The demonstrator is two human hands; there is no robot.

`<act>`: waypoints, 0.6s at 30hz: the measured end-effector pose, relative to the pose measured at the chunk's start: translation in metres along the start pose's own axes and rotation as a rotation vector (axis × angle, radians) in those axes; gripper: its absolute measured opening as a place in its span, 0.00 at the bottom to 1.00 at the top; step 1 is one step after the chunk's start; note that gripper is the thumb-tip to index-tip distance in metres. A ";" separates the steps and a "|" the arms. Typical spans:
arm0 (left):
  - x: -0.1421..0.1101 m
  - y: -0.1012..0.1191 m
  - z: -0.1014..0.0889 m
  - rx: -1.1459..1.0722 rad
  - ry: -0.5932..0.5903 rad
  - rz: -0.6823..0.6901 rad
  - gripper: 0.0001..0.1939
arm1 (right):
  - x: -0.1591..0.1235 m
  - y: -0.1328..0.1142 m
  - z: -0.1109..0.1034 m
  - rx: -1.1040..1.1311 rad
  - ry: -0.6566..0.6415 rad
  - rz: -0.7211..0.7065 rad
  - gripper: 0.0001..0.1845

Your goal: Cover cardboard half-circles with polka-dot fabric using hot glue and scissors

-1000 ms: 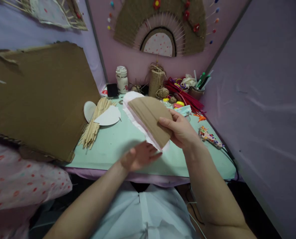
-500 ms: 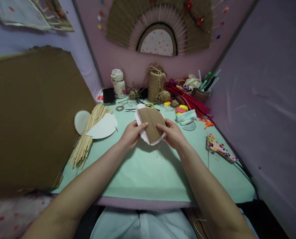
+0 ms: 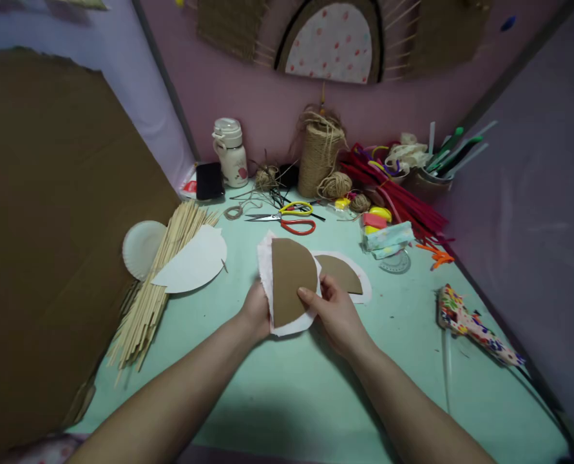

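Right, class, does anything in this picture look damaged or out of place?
The large cardboard sheet at left has a ragged top edge, as if torn. A white cutout lies partly across the thin sticks, which looks untidy.

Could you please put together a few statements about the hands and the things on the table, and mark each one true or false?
1. The right hand has its thumb on the front of a cardboard half-disc. True.
2. The scissors lie on top of the bundle of sticks. False: they lie on the table, apart from the sticks and beyond the half-disc.
3. A second cardboard piece lies on the table, on a white backing. True.
4. The left hand holds the glue gun. False: the gun lies on the table at the right; the left hand is at the half-disc, partly hidden behind it.
5. The white bottle stands upright. True.
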State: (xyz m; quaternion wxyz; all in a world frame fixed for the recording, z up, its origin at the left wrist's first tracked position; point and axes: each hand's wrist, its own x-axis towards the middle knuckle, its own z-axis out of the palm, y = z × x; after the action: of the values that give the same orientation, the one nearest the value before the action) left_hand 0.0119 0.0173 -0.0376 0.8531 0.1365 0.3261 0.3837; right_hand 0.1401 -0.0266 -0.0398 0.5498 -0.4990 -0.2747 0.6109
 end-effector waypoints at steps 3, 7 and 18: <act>-0.008 0.007 0.006 -0.006 0.016 0.020 0.30 | 0.001 0.001 -0.001 -0.019 0.046 -0.009 0.23; -0.012 0.014 0.006 0.160 0.033 0.013 0.26 | -0.002 -0.004 -0.003 -0.043 -0.005 -0.035 0.24; -0.015 0.034 -0.004 0.198 -0.026 0.047 0.25 | -0.005 -0.026 -0.015 -0.051 0.033 -0.154 0.16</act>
State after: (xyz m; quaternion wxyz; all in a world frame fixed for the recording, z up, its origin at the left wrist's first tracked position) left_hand -0.0170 0.0283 -0.0172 0.8302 0.2329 0.3482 0.3678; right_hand 0.1637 -0.0281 -0.0212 0.5867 -0.5003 -0.3188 0.5512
